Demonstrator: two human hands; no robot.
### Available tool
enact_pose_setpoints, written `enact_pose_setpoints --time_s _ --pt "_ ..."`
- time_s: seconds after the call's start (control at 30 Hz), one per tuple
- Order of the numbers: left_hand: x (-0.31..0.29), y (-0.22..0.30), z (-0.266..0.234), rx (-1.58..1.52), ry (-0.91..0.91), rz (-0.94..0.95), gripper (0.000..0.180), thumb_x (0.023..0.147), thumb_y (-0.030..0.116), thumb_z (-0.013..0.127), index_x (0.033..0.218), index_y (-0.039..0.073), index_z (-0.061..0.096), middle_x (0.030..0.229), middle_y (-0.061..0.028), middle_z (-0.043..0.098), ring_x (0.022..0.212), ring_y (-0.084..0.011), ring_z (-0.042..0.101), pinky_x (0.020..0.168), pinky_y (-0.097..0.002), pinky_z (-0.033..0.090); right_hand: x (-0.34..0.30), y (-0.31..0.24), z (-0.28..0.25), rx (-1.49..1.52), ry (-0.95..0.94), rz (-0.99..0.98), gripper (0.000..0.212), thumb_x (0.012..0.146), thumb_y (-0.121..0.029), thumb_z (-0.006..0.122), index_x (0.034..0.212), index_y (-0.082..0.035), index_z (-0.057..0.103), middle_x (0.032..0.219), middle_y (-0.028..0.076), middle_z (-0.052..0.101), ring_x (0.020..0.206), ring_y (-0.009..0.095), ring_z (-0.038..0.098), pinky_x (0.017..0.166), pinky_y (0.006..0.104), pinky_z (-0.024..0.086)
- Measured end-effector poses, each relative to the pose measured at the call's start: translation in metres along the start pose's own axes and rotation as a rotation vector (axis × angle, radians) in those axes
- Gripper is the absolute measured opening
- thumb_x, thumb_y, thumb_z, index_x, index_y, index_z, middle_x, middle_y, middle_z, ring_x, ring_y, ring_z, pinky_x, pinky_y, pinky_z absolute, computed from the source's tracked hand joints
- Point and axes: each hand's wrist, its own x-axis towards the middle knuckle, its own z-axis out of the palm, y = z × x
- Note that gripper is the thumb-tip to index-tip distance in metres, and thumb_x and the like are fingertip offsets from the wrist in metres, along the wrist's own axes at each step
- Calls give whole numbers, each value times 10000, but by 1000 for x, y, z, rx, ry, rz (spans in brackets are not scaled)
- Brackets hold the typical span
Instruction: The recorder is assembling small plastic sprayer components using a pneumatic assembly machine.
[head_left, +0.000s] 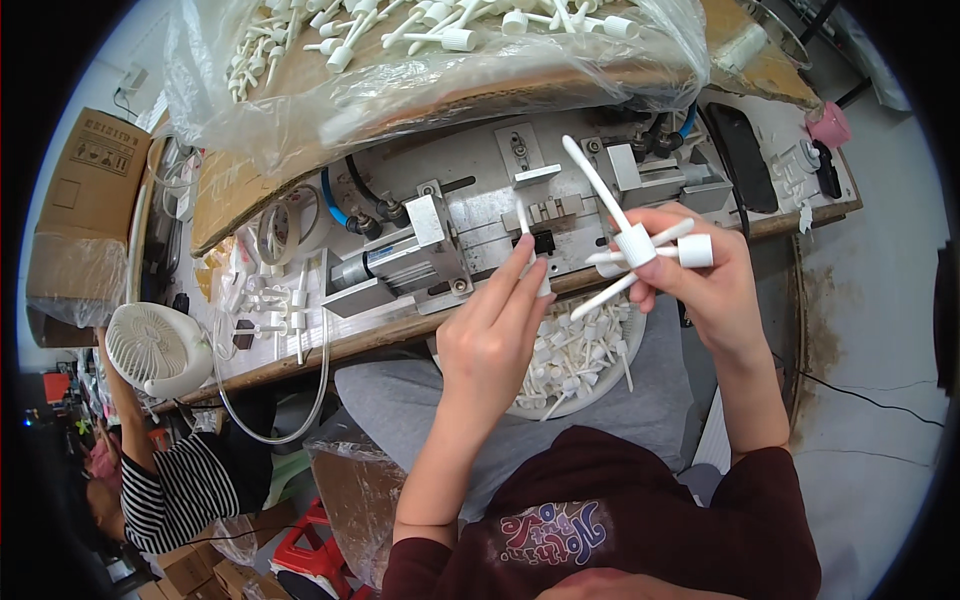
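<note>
My left hand point(487, 345) pinches a white screw cap with a long tube point(524, 218) at the middle of a small metal fixture point(545, 212). Its cap end shows partly beside my fingertips. To the right, my right hand point(705, 275) is closed round several more white ribbed screw caps point(635, 245) with long tubes, held above the bench edge and pointing different ways. Below both hands, a round white tub point(610, 385) full of the same caps rests on my lap.
Metal clamp cylinders point(395, 262) with hoses flank the fixture. Bagged white caps point(430, 30) lie on cardboard at the back. A phone point(740, 158) lies right, a white fan point(158, 350) stands left. Another person in a striped sleeve point(185, 490) sits at lower left.
</note>
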Motion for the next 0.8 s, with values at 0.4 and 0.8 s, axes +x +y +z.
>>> enact_pose_setpoints --time_s 0.4,0.8 --pt "16 1 5 217 -63 55 291 718 131 819 995 69 755 1133 -23 733 573 -170 612 556 -273 494 -26 8 -2 -140 63 8 322 868 20 699 1190 27 692 976 58 644 726 76 629 616 196 509" --pt "15 16 -14 -545 -140 -122 392 697 51 866 1064 7 737 990 -96 709 844 -163 701 732 -267 584 -30 22 11 -503 -23 -136 354 819 -13 744 1171 -23 716 948 87 699 832 142 661 707 269 514"
